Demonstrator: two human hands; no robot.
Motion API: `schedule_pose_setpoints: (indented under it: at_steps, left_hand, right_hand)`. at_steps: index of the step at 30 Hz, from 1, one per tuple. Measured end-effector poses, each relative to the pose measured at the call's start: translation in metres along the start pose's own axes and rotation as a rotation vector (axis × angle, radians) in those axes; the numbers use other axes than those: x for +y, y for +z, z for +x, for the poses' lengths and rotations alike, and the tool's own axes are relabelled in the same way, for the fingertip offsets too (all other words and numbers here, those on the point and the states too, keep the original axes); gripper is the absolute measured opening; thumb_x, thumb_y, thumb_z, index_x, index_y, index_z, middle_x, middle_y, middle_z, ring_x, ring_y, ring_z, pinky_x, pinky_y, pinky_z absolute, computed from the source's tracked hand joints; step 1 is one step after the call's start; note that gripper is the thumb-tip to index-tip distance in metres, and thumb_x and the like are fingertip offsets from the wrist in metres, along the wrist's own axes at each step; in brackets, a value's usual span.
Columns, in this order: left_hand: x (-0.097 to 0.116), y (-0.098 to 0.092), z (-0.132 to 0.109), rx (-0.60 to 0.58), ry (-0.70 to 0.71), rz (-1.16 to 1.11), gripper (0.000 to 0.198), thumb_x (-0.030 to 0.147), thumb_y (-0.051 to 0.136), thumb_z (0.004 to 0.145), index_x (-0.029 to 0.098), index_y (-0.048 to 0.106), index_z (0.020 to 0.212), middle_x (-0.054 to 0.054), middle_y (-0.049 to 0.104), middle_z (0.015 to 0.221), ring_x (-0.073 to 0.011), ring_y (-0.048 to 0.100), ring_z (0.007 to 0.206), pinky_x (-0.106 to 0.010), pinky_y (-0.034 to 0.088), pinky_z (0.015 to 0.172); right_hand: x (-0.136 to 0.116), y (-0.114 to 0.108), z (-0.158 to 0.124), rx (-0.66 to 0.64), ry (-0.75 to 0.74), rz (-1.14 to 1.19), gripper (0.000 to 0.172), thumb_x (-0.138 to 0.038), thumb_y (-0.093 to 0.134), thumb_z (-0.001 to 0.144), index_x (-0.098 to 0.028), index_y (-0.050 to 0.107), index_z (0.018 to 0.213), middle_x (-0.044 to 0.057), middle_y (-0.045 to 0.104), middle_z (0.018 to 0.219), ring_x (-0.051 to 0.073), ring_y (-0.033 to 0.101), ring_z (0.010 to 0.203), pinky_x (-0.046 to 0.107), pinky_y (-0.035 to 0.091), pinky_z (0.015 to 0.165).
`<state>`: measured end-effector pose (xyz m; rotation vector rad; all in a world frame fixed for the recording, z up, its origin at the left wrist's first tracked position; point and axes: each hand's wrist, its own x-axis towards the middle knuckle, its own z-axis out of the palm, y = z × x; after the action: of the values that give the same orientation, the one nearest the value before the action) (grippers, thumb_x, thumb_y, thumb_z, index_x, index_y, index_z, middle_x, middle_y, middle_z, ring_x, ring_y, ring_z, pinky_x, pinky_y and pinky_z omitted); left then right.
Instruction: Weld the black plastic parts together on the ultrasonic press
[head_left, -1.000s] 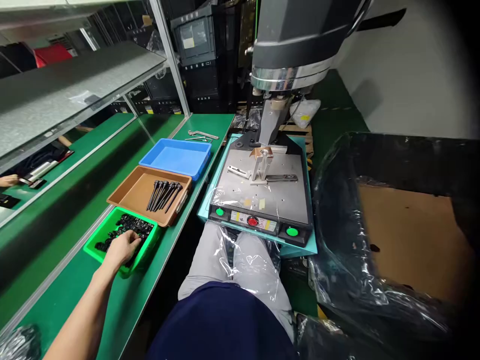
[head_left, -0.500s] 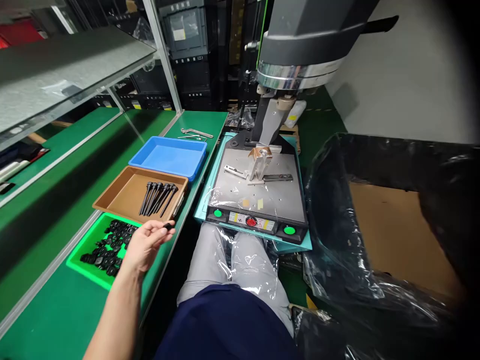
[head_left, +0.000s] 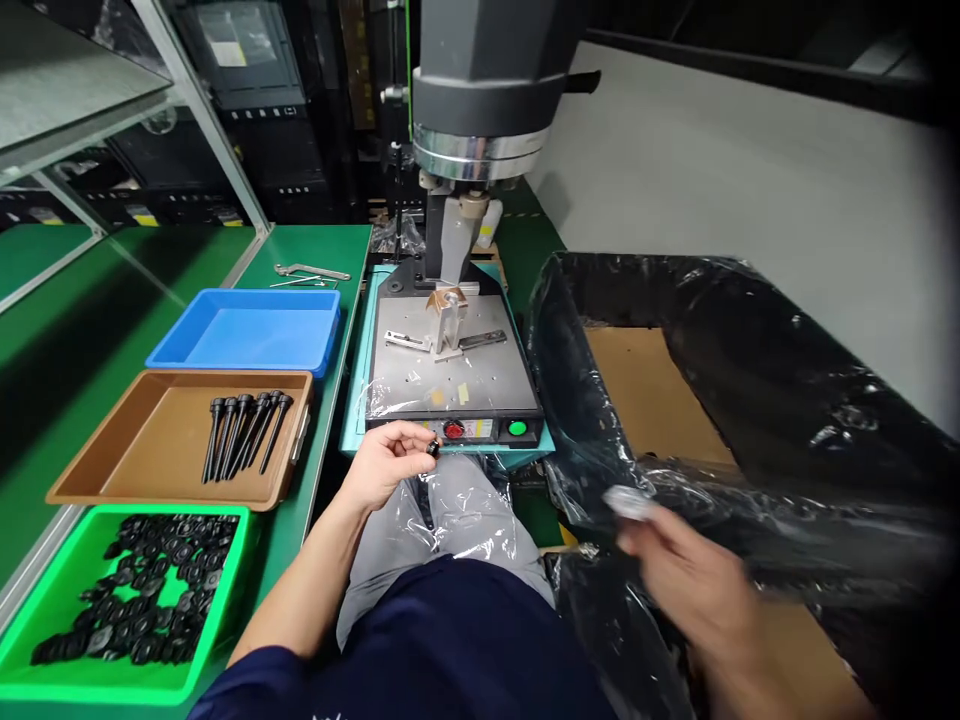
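Observation:
Between thumb and fingertips, my left hand (head_left: pixel 390 462) pinches a small black round part (head_left: pixel 433 449) in front of the press's control strip. On the right, my right hand (head_left: pixel 694 580) is blurred and closed on a whitish, translucent piece (head_left: pixel 630 503) whose kind I cannot make out. Beyond my left hand, a metal fixture (head_left: pixel 448 325) with a copper-coloured top stands on the press plate (head_left: pixel 420 385). Similar black parts (head_left: pixel 150 590) fill much of the green tray (head_left: pixel 45 545) at lower left.
Several black stems with wider heads (head_left: pixel 244 435) lie in the brown tray (head_left: pixel 112 470). Behind it are a blue tray (head_left: pixel 247 335) and wrenches (head_left: pixel 315 271). The press head (head_left: pixel 480 110) overhangs the fixture. A black-lined box (head_left: pixel 645 390) stands to the right.
My left hand has moved from beside the trays to the front of the press, still holding the black part. My right hand has come into view with the whitish piece. The view has turned right.

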<state>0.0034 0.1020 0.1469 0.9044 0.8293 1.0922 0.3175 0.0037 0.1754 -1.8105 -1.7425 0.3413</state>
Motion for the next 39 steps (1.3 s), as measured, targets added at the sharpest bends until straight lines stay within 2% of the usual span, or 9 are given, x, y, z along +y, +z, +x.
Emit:
schedule_pose_setpoints:
  at_steps: [4, 7, 10, 13, 17, 20, 29, 36, 39]
  left_hand:
    - [0.007, 0.01, -0.007, 0.001, 0.052, 0.14, 0.032, 0.021, 0.089, 0.054, 0.016, 0.073, 0.082, -0.003, 0.071, 0.079, -0.0124, 0.062, 0.067, -0.024, 0.052, 0.062]
    - [0.009, 0.008, -0.013, 0.032, 0.072, 0.226, 0.031, 0.022, 0.087, 0.058, 0.017, 0.074, 0.085, -0.004, 0.071, 0.081, -0.0129, 0.063, 0.069, -0.026, 0.052, 0.066]
    - [0.008, 0.003, -0.016, 0.074, 0.097, 0.31, 0.031, 0.023, 0.086, 0.06, 0.018, 0.075, 0.088, -0.004, 0.071, 0.083, -0.0143, 0.064, 0.073, -0.028, 0.052, 0.071]
    - [0.004, 0.0, -0.015, 0.072, 0.129, 0.371, 0.031, 0.025, 0.086, 0.06, 0.018, 0.075, 0.088, -0.005, 0.071, 0.085, -0.0155, 0.064, 0.074, -0.029, 0.052, 0.071]
    - [0.003, 0.004, -0.013, 0.038, 0.182, 0.459, 0.028, 0.026, 0.086, 0.061, 0.019, 0.075, 0.086, -0.006, 0.071, 0.086, -0.017, 0.063, 0.074, -0.03, 0.052, 0.071]
    - [0.006, 0.009, -0.011, -0.004, 0.207, 0.535, 0.024, 0.028, 0.085, 0.063, 0.02, 0.076, 0.084, -0.007, 0.071, 0.088, -0.0182, 0.063, 0.074, -0.032, 0.052, 0.071]
    - [0.007, 0.011, -0.004, -0.088, 0.198, 0.665, 0.022, 0.028, 0.083, 0.066, 0.02, 0.076, 0.085, -0.008, 0.071, 0.085, -0.019, 0.063, 0.073, -0.032, 0.051, 0.067]
    - [0.011, 0.01, 0.003, -0.14, 0.16, 0.689, 0.018, 0.029, 0.083, 0.066, 0.019, 0.074, 0.077, -0.005, 0.067, 0.072, -0.0203, 0.064, 0.075, -0.032, 0.05, 0.069]
    - [0.015, 0.012, 0.005, -0.174, 0.164, 0.738, 0.019, 0.03, 0.083, 0.065, 0.019, 0.074, 0.077, -0.006, 0.069, 0.075, -0.0207, 0.065, 0.075, -0.033, 0.051, 0.07]
  right_hand:
    - [-0.042, 0.056, 0.034, -0.187, -0.356, 0.16, 0.025, -0.033, 0.047, 0.095, -0.023, 0.07, 0.095, 0.009, 0.066, 0.096, 0.025, 0.062, 0.092, 0.039, 0.05, 0.083]
    - [-0.065, 0.078, 0.051, -0.367, -0.428, 0.313, 0.025, -0.027, 0.042, 0.099, -0.021, 0.066, 0.105, 0.006, 0.065, 0.091, 0.019, 0.062, 0.084, 0.031, 0.05, 0.075]
    - [-0.069, 0.081, 0.055, -0.427, -0.437, 0.364, 0.025, -0.027, 0.042, 0.099, -0.021, 0.065, 0.108, 0.004, 0.063, 0.084, 0.018, 0.06, 0.077, 0.029, 0.047, 0.07]
    - [-0.064, 0.076, 0.057, -0.476, -0.418, 0.386, 0.026, -0.028, 0.043, 0.099, -0.02, 0.067, 0.096, 0.003, 0.061, 0.076, 0.017, 0.057, 0.07, 0.028, 0.044, 0.065]
    - [-0.058, 0.07, 0.061, -0.628, -0.298, 0.441, 0.031, -0.029, 0.045, 0.096, -0.019, 0.063, 0.074, 0.0, 0.057, 0.067, 0.014, 0.052, 0.062, 0.026, 0.04, 0.059]
    - [-0.052, 0.067, 0.063, -0.738, -0.231, 0.476, 0.03, -0.028, 0.045, 0.095, -0.019, 0.065, 0.075, 0.0, 0.06, 0.066, 0.014, 0.052, 0.061, 0.025, 0.039, 0.059]
    - [-0.044, 0.068, 0.062, -0.768, -0.137, 0.588, 0.031, -0.032, 0.048, 0.092, -0.018, 0.064, 0.07, 0.0, 0.058, 0.062, 0.013, 0.049, 0.056, 0.024, 0.036, 0.053]
    - [-0.044, 0.072, 0.049, -0.54, -0.248, 0.491, 0.029, -0.031, 0.044, 0.095, -0.019, 0.061, 0.075, 0.002, 0.058, 0.071, 0.015, 0.051, 0.067, 0.027, 0.038, 0.061]
    - [-0.042, 0.074, 0.047, -0.654, -0.108, 0.611, 0.03, -0.036, 0.046, 0.094, -0.019, 0.061, 0.074, 0.002, 0.058, 0.068, 0.014, 0.049, 0.061, 0.026, 0.036, 0.055]
